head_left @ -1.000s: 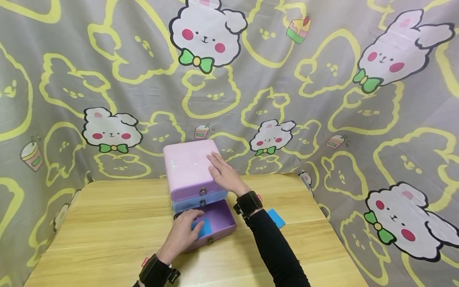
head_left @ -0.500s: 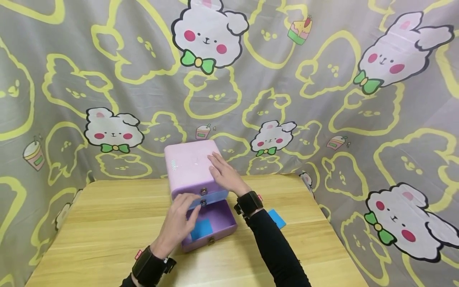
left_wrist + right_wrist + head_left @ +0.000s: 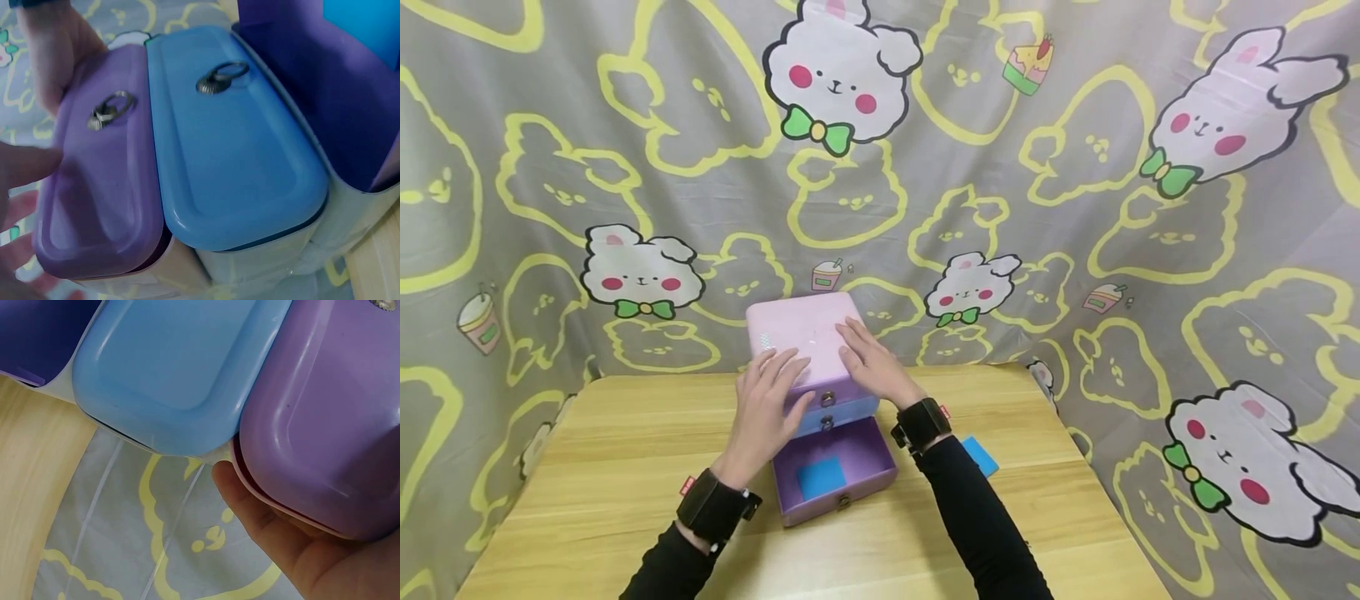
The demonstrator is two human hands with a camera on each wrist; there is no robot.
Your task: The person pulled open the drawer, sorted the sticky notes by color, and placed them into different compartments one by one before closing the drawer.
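A small three-drawer storage box, its pink top (image 3: 801,321) facing up, stands at the back of the table. Its upper purple drawer (image 3: 94,194) and middle blue drawer (image 3: 244,144) are closed, each with a metal ring pull. The bottom purple drawer (image 3: 872,460) is pulled out and has a flat blue square (image 3: 822,478) lying in it. My left hand (image 3: 763,410) is at the top's front left corner, fingers spread over the top, thumb near the upper drawer's front edge. My right hand (image 3: 877,364) rests on the top's right edge, thumb along the side in the right wrist view.
Another flat blue piece (image 3: 981,456) lies on the wooden table (image 3: 647,467) to the right of the box, partly behind the right forearm. A grey curtain (image 3: 880,167) printed with yellow outlines and white rabbits hangs close behind the table and along its sides.
My left hand has lifted out of the open bottom drawer and moved up to the box's top, uncovering the blue square. My right hand has stayed on the top.
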